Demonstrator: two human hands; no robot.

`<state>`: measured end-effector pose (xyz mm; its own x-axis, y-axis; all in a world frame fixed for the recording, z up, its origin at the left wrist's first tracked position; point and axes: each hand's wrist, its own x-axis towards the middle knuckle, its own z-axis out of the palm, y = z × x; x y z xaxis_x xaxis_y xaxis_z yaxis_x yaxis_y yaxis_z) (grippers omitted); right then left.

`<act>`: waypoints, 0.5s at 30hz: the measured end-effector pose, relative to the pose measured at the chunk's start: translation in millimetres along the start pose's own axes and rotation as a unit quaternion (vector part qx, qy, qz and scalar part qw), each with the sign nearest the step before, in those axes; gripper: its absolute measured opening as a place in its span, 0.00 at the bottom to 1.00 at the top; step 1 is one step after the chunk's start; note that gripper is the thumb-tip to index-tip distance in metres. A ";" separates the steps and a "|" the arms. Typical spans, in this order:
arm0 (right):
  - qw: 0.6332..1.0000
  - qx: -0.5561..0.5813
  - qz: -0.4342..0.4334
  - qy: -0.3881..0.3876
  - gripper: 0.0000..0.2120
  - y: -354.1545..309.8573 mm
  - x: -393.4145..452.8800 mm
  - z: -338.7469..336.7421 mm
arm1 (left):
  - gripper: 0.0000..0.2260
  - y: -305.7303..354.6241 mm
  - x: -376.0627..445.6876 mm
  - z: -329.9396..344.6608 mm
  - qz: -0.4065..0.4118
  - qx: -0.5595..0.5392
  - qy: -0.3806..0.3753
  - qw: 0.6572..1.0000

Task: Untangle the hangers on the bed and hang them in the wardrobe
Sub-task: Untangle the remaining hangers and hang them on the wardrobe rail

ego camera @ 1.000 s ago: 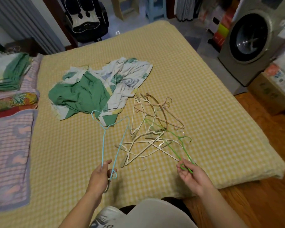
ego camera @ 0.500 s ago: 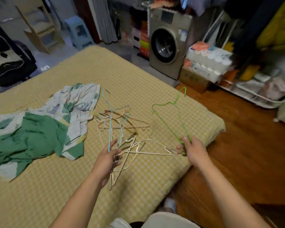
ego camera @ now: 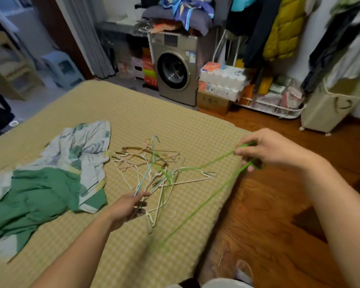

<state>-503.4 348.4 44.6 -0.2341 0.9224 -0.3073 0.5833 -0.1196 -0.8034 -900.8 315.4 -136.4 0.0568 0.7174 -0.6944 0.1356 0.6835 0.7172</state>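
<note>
- Bedroom setting: a bed with a yellow checked cover [ego camera: 121, 113] fills the lower left; a bronze front-loading washing machine [ego camera: 174, 69] stands at 12 o'clock, and a rail of hanging clothes with a mustard padded jacket [ego camera: 283, 28], presumably the wardrobe, sits at 1 to 2 o'clock.
- Heap of tangled thin wire hangers, cream, pink and tan [ego camera: 154, 169], lies at the frame's centre on the cover, near the bed's right edge, within reach of both arms.
- Left hand [ego camera: 129, 206], at 6 o'clock of the heap, has its fingers closed around the lower end of a light-blue wire hanger [ego camera: 149, 169]; this probably steadies the pile while the other hanger is drawn away.
- Right hand [ego camera: 266, 148], at 3 o'clock and well apart from the left, pinches a bright green wire hanger [ego camera: 197, 210] out past the mattress edge, apparently to pull it clear; whether it is fully free of the heap cannot be told through the blur.
- Crumpled green and leaf-print fabric [ego camera: 50, 183] lies at 9 o'clock, just beside the heap.
</note>
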 end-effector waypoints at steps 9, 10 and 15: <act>0.993 0.079 0.013 0.083 0.03 28.0 42.3 25.0 | 0.24 -40.5 -76.3 -35.0 -0.022 -0.157 -0.172 0.972; 0.992 0.078 0.019 0.097 0.04 32.8 44.6 25.8 | 0.21 -36.9 -82.9 -35.3 -0.013 -0.168 -0.188 0.968; 0.978 -0.088 0.054 0.179 0.13 51.6 66.3 60.8 | 0.19 -34.9 -106.2 -39.6 0.039 -0.155 -0.224 0.961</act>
<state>-536.2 381.1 -48.3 0.1059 0.9812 -0.1614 0.7220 -0.1875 -0.6661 -950.7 220.7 -85.3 0.4847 0.6851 -0.5438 -0.1830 0.6874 0.7029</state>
